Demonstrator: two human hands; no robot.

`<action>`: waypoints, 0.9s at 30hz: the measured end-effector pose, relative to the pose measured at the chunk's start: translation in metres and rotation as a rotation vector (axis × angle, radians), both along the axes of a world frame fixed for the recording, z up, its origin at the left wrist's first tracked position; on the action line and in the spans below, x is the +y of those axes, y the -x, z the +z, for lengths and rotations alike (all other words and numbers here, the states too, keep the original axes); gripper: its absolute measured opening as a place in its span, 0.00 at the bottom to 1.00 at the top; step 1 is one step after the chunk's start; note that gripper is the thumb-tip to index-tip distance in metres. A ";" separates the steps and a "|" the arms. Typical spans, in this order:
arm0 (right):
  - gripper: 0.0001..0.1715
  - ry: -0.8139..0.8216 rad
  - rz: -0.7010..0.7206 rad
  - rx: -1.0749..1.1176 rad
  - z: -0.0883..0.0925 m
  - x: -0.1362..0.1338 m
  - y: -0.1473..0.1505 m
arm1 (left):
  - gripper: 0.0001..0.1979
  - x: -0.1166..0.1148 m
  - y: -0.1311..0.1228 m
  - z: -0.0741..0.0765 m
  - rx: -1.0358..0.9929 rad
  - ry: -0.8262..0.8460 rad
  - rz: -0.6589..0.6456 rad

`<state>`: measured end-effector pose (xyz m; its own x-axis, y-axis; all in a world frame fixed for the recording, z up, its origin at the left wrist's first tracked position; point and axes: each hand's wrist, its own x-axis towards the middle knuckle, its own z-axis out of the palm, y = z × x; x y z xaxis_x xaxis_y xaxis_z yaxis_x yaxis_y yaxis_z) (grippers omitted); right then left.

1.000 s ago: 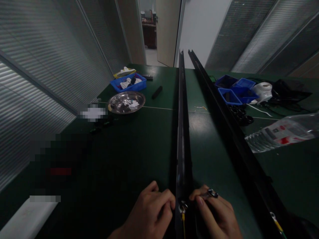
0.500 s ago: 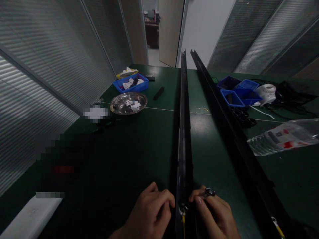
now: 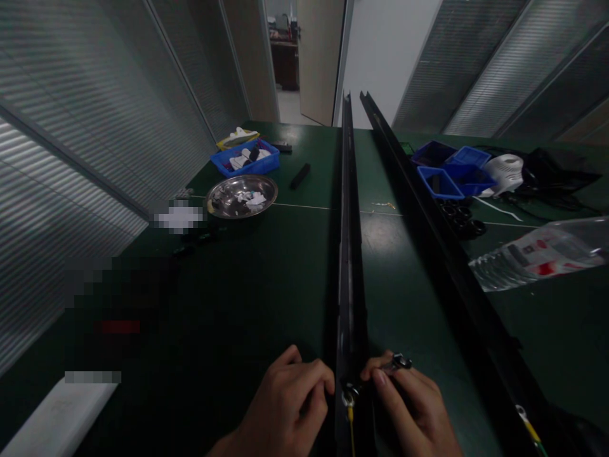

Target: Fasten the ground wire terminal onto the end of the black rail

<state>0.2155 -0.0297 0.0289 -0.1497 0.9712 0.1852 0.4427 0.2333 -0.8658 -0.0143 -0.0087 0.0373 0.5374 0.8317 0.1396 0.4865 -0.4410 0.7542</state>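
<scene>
A long black channel rail (image 3: 351, 266) runs away from me down the table. Inside its near end sits a ring terminal (image 3: 349, 398) on a yellow wire (image 3: 351, 422), at a small dark fastener. My left hand (image 3: 290, 400) is closed, its curled fingers against the rail's left edge; what they grip, if anything, is hidden. On the rail's other side my right hand (image 3: 412, 397) is closed around a small shiny metal wrench (image 3: 399, 362). One wrench end sticks up above the fingers; the other end is hidden near the fastener.
A second black rail (image 3: 428, 222) lies to the right, with another ring terminal (image 3: 521, 412). Further right are a plastic bottle (image 3: 537, 254) and blue bins (image 3: 440, 183). A metal bowl (image 3: 223, 209), a blue tray (image 3: 261, 166) and a black bar (image 3: 301, 176) lie on the left.
The view has shifted slightly, so the things sit a little further left. Both hands keep nearly the same place and grip at the rail.
</scene>
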 end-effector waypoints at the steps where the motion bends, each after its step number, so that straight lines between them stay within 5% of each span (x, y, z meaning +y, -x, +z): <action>1: 0.12 -0.007 -0.002 0.003 0.000 0.000 0.000 | 0.12 0.000 0.000 0.001 0.000 -0.004 0.001; 8: 0.10 0.037 -0.002 0.032 -0.003 0.000 -0.001 | 0.12 0.000 0.000 0.002 -0.017 -0.028 0.007; 16: 0.10 0.040 0.004 0.068 0.000 0.003 0.001 | 0.16 -0.004 -0.003 0.004 0.025 -0.023 -0.152; 27: 0.12 0.060 0.037 0.100 0.004 0.003 0.002 | 0.15 -0.002 -0.007 0.009 0.170 -0.088 -0.127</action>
<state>0.2133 -0.0262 0.0328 -0.1696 0.9751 0.1429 0.3458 0.1947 -0.9179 -0.0075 -0.0110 0.0462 0.6594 0.7441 0.1076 0.5392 -0.5678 0.6220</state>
